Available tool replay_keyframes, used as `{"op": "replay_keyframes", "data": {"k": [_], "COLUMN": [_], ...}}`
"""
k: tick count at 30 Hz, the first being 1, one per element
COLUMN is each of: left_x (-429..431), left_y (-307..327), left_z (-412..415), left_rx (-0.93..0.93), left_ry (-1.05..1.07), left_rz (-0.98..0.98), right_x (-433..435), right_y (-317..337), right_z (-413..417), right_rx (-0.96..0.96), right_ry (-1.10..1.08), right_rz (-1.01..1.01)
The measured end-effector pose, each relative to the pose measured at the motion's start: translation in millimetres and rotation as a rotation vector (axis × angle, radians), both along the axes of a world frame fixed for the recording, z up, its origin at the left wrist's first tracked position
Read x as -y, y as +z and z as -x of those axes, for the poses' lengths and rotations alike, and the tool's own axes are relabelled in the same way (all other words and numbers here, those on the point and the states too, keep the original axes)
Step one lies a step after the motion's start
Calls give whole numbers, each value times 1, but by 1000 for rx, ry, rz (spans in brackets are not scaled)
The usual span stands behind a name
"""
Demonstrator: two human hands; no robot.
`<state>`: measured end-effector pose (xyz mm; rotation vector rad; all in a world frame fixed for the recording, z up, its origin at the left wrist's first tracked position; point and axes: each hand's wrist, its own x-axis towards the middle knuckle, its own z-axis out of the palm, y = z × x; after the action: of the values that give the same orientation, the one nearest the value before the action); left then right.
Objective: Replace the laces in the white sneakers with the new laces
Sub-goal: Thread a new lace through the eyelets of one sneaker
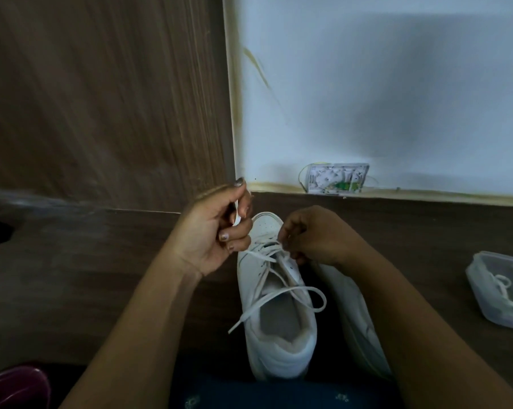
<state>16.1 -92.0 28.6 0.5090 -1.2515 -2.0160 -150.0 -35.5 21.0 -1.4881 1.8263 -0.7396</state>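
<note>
A single wide-angle head view looks forward and down on the sneaker (278,358) from close behind its heel. The wall (382,84) stands beyond its toe and a tub (482,293) sits to its right.

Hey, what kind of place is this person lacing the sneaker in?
Likely a corner of a room at home, with the person seated on the wood floor: a wood-grain panel meets a white wall, and an uncovered socket box sits low on the wall.
</note>
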Motion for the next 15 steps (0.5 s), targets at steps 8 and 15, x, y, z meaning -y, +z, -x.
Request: {"op": "replay_keyframes", "data": {"k": [8, 15], "left_x": [1, -11], "left_y": [-1, -6], "left_z": [-5, 11], "left_rx": [-51, 921], "left_ry": [-105, 120], "left_rz": [5, 770], "right_x": [3, 2], "right_y": [0, 1], "right_z": [0, 3], "right_rx": [125, -6], "right_ry": [-116, -65], "right_rz": [-56, -34]}}
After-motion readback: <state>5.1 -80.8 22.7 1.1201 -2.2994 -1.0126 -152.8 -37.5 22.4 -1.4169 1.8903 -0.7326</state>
